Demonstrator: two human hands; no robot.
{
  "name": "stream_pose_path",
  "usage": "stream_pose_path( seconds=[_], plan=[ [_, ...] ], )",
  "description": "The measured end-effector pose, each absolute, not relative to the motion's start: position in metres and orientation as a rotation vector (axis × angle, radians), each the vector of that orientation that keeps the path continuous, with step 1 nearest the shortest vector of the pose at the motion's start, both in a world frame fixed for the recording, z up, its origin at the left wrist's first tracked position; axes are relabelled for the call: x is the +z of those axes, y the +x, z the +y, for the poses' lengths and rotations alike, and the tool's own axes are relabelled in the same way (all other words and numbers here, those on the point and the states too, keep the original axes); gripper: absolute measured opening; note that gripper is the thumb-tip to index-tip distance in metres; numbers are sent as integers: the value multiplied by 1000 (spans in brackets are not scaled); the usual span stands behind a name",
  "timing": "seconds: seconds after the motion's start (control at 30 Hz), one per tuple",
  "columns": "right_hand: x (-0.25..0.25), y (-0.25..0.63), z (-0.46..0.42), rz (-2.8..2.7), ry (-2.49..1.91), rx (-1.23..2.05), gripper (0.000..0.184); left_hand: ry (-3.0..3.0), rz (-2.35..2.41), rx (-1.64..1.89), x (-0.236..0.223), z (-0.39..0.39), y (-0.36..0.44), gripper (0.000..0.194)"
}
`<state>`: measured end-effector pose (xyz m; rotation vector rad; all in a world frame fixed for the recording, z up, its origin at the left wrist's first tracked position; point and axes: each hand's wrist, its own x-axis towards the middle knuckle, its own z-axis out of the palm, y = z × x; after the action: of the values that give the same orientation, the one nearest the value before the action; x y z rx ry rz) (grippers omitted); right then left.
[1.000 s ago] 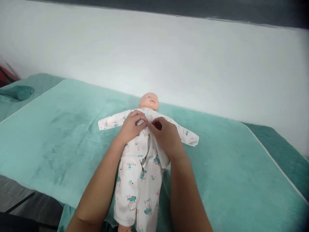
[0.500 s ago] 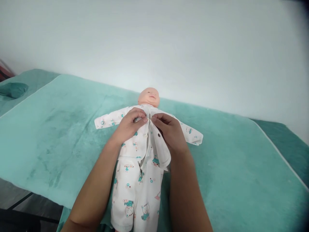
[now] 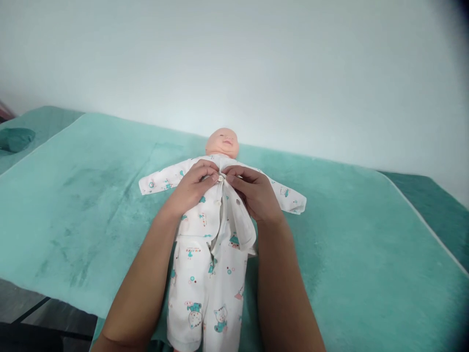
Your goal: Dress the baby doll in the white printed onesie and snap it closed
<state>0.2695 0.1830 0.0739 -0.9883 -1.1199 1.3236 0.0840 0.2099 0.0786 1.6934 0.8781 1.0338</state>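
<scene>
A baby doll point(image 3: 222, 142) lies face up, its arms spread out to the sides. It wears a white printed shirt point(image 3: 200, 215) and matching trousers point(image 3: 190, 293). At the chest, my left hand point(image 3: 194, 186) pinches the shirt's left front edge beside a pale button point(image 3: 221, 178). My right hand point(image 3: 256, 188) grips the other front edge, thumb and fingers pressed together close to that button. Below the hands the shirt front hangs apart, with its right flap point(image 3: 245, 222) folded outward. A lower button point(image 3: 219, 202) shows on the left edge.
A green cloth point(image 3: 91, 195) covers the table under the doll. Behind it rises a pale wall point(image 3: 234, 63). A dark frame point(image 3: 32, 313) shows below the table edge at lower left.
Both hands stay at the shirt's chest, and the pale button now shows more plainly between them. The whole view has shifted slightly.
</scene>
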Motion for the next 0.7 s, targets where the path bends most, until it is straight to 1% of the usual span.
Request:
stream_pose_path(
  seconds=[0.17,0.4,0.7],
  plan=[
    [73,273,184,-1158,-989,1320,13,1673,850,979,82,209,83,24],
    [73,276,183,-1202,-966,1349,15,1675,848,1011,79,211,85,23],
    [83,272,180,-1247,-1143,1292,27,1690,867,1014,78,210,85,21]
  ],
)
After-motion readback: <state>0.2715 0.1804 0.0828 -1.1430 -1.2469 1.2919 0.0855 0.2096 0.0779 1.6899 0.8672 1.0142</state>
